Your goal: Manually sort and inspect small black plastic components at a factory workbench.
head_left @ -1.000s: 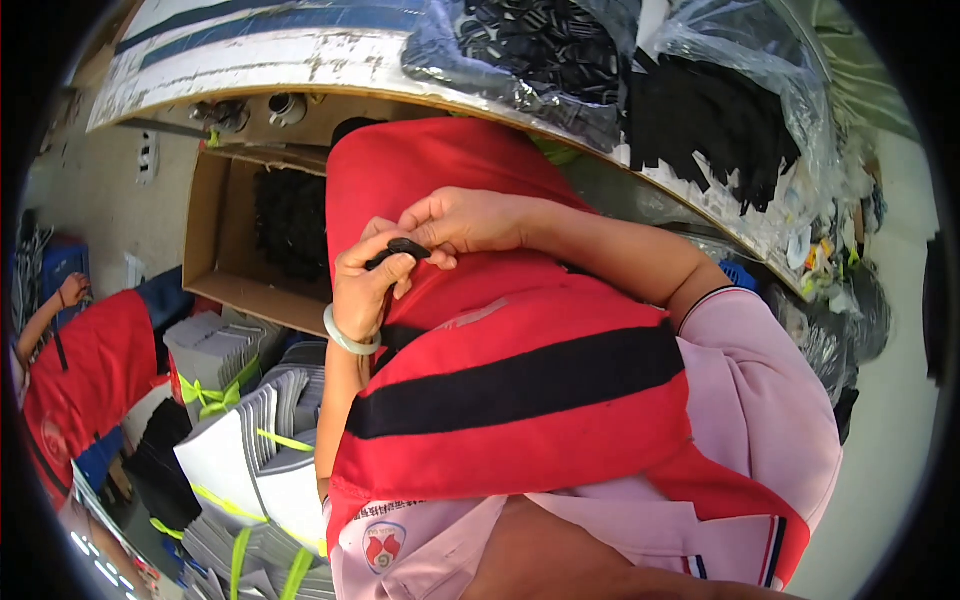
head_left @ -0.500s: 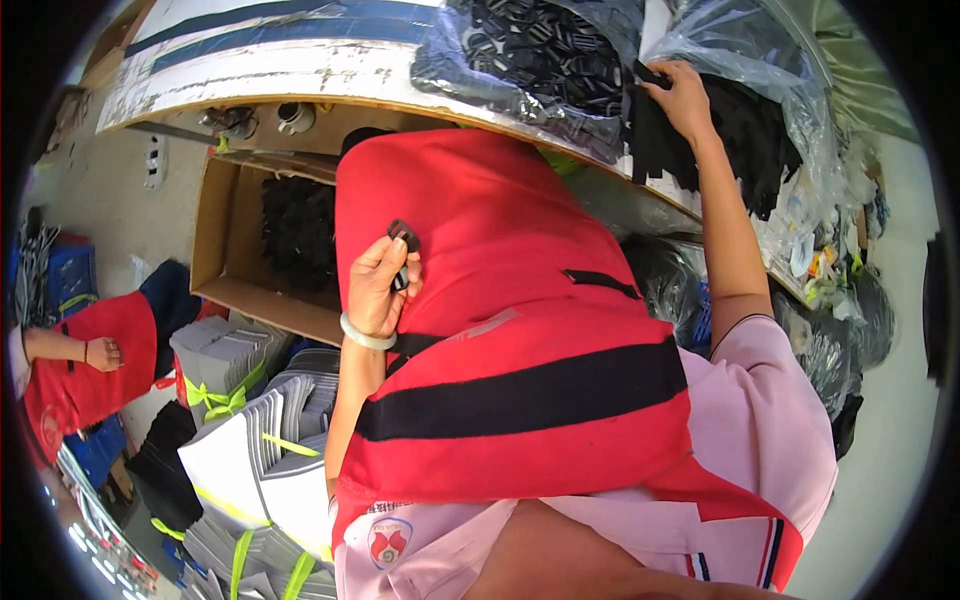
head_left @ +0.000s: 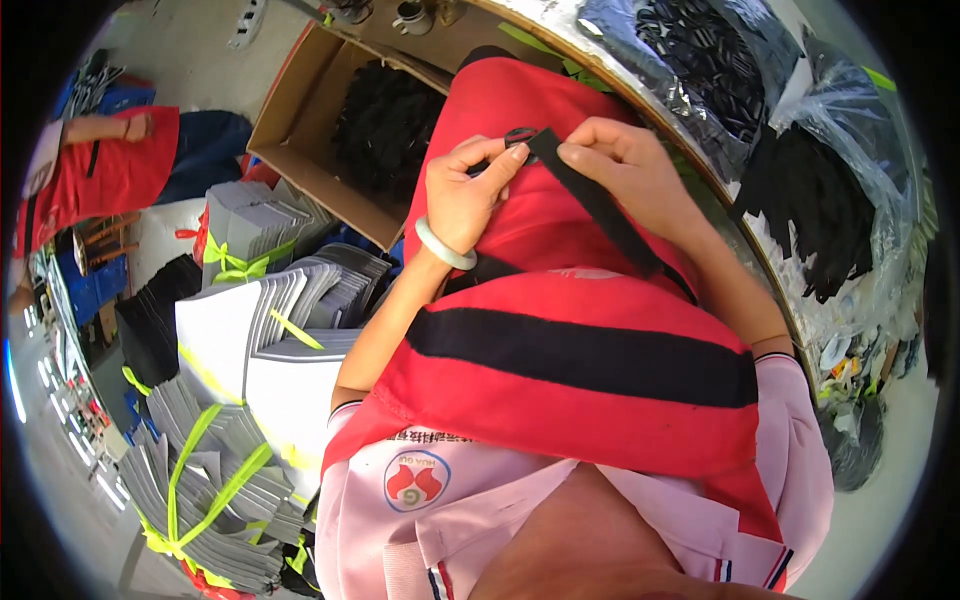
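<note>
Over my red apron [head_left: 500,110], my left hand [head_left: 467,192] pinches a small black plastic buckle [head_left: 519,137] between thumb and forefinger. Part of the buckle is covered by the fingers. Close against it, my right hand [head_left: 632,170] grips a black webbing strap [head_left: 600,205] near its upper end, and the rest hangs down across the apron. The strap's end touches or overlaps the buckle; whether it passes through the slot I cannot tell.
To the right, a worktable holds a clear bag of black buckles [head_left: 700,55] and a pile of black straps [head_left: 810,205]. An open carton [head_left: 300,110] of black pieces stands ahead-left. Tied stacks of grey sheets [head_left: 250,330] lie at left, near another person in a red apron [head_left: 110,185].
My right hand has come from the strap pile on the table to my left hand, bringing a black strap up to the buckle. The whole view has turned toward the right.
</note>
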{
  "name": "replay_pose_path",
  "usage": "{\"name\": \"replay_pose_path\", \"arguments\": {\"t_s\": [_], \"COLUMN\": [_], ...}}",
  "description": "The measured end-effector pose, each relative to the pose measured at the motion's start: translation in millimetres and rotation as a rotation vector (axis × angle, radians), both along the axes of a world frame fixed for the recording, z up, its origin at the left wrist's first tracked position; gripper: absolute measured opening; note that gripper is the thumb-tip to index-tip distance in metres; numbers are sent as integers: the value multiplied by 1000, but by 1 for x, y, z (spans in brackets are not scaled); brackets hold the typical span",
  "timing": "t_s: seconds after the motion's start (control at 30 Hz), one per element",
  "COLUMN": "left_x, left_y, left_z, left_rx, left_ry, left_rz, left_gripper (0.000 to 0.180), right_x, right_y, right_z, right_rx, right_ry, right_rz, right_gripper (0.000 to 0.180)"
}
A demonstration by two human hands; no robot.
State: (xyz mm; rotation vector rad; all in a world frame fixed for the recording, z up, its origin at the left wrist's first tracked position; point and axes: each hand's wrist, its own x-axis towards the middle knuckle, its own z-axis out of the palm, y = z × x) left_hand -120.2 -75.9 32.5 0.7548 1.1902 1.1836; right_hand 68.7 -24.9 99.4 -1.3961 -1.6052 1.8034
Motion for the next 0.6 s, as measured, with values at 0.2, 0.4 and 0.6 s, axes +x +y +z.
{"name": "replay_pose_path", "arguments": {"t_s": [0.2,0.4,0.6], "left_x": [-11,-5,-13], "left_y": [-6,-5,-3], "left_z": [-13,-11,-13], "left_rx": [212,414,241], "left_ry": [248,435,267], "left_rz": [56,47,124], "left_gripper": [7,10,11], "right_x": [-23,-31,-34], "right_y": [-4,-1,-4], "right_z": [-19,-23,-23], "right_rx": [-304,-425,-430], "right_ry": [132,287,235], "right_rz": [-97,-162,-131], "right_gripper": [16,16,17]}}
